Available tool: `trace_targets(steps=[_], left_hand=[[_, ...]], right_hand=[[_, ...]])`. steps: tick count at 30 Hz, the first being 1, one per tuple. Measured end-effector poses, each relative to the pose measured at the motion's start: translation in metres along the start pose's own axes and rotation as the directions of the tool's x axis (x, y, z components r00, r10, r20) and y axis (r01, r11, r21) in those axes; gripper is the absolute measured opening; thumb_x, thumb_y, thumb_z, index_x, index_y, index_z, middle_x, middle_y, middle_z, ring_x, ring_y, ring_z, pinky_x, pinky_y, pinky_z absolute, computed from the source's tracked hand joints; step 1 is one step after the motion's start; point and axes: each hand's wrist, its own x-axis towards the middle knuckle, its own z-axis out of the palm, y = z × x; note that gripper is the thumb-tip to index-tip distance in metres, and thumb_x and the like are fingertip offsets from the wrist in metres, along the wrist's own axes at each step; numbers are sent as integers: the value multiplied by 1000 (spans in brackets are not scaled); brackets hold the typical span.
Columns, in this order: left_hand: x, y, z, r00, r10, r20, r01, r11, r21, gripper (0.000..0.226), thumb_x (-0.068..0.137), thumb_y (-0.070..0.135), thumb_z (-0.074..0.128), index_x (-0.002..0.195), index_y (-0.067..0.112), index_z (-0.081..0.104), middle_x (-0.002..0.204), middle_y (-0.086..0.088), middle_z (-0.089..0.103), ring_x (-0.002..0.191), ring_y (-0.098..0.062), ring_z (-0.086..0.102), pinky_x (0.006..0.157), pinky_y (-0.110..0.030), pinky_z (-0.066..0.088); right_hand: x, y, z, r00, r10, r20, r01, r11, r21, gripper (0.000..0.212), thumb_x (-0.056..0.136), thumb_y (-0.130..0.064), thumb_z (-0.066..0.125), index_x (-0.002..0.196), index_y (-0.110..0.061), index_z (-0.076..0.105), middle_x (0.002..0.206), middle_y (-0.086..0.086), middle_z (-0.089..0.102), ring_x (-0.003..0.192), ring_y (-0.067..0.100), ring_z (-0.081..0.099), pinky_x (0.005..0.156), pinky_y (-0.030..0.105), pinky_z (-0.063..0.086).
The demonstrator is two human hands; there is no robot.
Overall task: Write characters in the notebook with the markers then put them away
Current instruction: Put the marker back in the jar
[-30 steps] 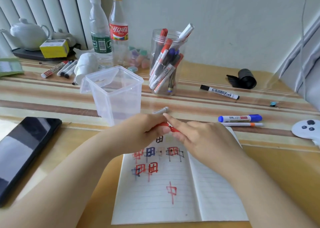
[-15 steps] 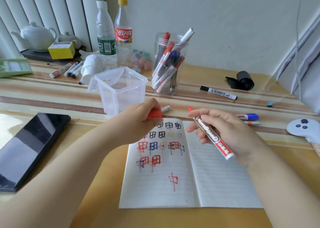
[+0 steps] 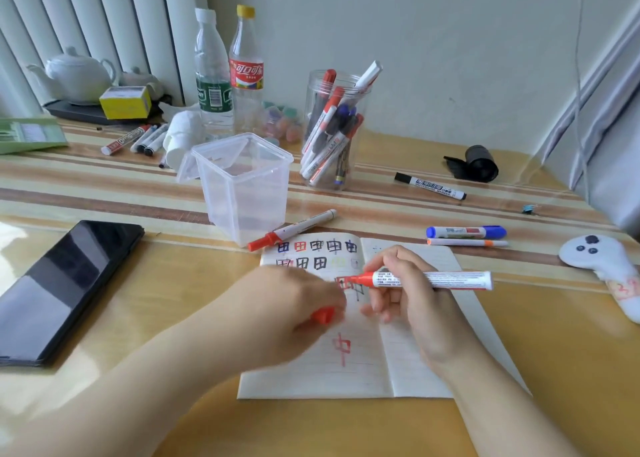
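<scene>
Head view
Worktop (image 3: 173, 318): glossy yellow wood near the person, with brown and cream stripes across the far half.
Room: plain pale wall at the far side, white vertical blinds (image 3: 104, 23) at far left, grey curtain folds at far right.
Notebook (image 3: 346, 359): lies open near the middle, lined pages, rows of red, blue and black characters on the left page.
Right hand (image 3: 408, 304): grasps an uncapped red marker (image 3: 429, 280) held level above the notebook, tip pointing left.
Left hand (image 3: 294, 304): blurred, fingers curled round a red cap (image 3: 323, 314) over the left page.
Capped red marker (image 3: 291, 229): lies just beyond the notebook's far edge, beside the clear square tub (image 3: 242, 186).
Round jar (image 3: 332, 130): far of centre, stuffed with markers standing tilted.
Loose markers: black one (image 3: 429, 186) to the right of the jar; blue one (image 3: 465, 232) and a thin orange-capped pen (image 3: 467, 242) right of the notebook; several more (image 3: 135, 139) at far left.
Phone (image 3: 59, 290): dark screen, near left.
Bottles (image 3: 225, 75): two, far centre-left.
Teapot (image 3: 78, 75): white, far left, with a yellow box (image 3: 124, 102) beside it.
Game controller (image 3: 602, 266): white, right edge.
Black roll (image 3: 478, 163): far right.
</scene>
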Motion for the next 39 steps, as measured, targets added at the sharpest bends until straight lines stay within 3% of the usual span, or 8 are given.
trace_targets(steps=[4, 6, 11, 14, 17, 24, 33, 39], left_hand=[[-21, 10, 19, 994, 61, 96, -70, 993, 93, 29, 84, 27, 45, 104, 19, 63, 60, 7, 60, 45, -16, 53, 40, -20, 42], [-26, 10, 25, 994, 45, 97, -57, 991, 125, 31, 82, 26, 42, 103, 22, 65, 56, 7, 60, 41, -15, 51, 37, -18, 39], [-25, 9, 32, 997, -24, 76, 11, 985, 170, 35, 78, 30, 39, 104, 26, 63, 46, 5, 55, 35, -17, 48, 36, -20, 40], [-24, 11, 33, 997, -46, 60, 33, 979, 199, 40, 77, 32, 40, 110, 26, 62, 44, 5, 55, 34, -18, 48, 35, -21, 40], [-22, 12, 34, 997, -61, 51, 49, 975, 216, 43, 75, 32, 38, 108, 27, 65, 43, 5, 55, 34, -18, 49, 35, -19, 39], [-18, 19, 32, 992, -99, 73, 78, 965, 250, 44, 71, 31, 37, 97, 26, 72, 36, 1, 48, 28, -19, 43, 35, -16, 30], [-20, 16, 38, 993, -102, 67, 83, 967, 243, 45, 74, 32, 38, 104, 24, 70, 40, 4, 53, 30, -20, 46, 32, -21, 36], [-20, 17, 37, 992, -104, 68, 85, 967, 241, 44, 74, 32, 38, 103, 24, 70, 37, 4, 50, 29, -20, 45, 32, -20, 35]], right_hand=[[-1, 6, 5, 999, 8, 37, -6, 998, -58, 26, 80, -30, 45, 70, -9, 56, 48, 2, 49, 44, 10, 46, 78, 61, 48], [-2, 8, 6, 1000, -1, 30, 4, 995, -103, 26, 78, -33, 50, 67, -10, 56, 47, 1, 49, 44, 8, 46, 75, 57, 49], [-1, 10, 6, 998, -51, -25, 46, 982, -182, 18, 75, -27, 58, 60, -19, 52, 43, -6, 49, 43, 5, 49, 63, 31, 56], [-1, 12, 4, 995, -90, -53, 74, 967, -243, 21, 75, -25, 62, 62, -17, 48, 42, -5, 45, 41, 9, 40, 46, 20, 37], [-1, 16, 1, 985, -136, -106, 102, 956, -275, 32, 81, -8, 67, 60, -11, 43, 39, -10, 36, 36, 4, 28, 39, 14, 24], [-3, 20, 4, 970, -224, -91, 172, 905, -389, 28, 75, -25, 58, 56, -14, 40, 43, -10, 40, 44, 3, 37, 46, 12, 29], [0, 24, 0, 964, -231, -135, 164, 908, -385, 34, 79, -17, 61, 59, -3, 37, 44, -7, 32, 42, 10, 45, 45, 14, 31], [0, 26, 0, 971, -215, -105, 154, 898, -411, 38, 84, -7, 63, 55, -10, 38, 38, -11, 35, 39, 2, 42, 45, 17, 30]])
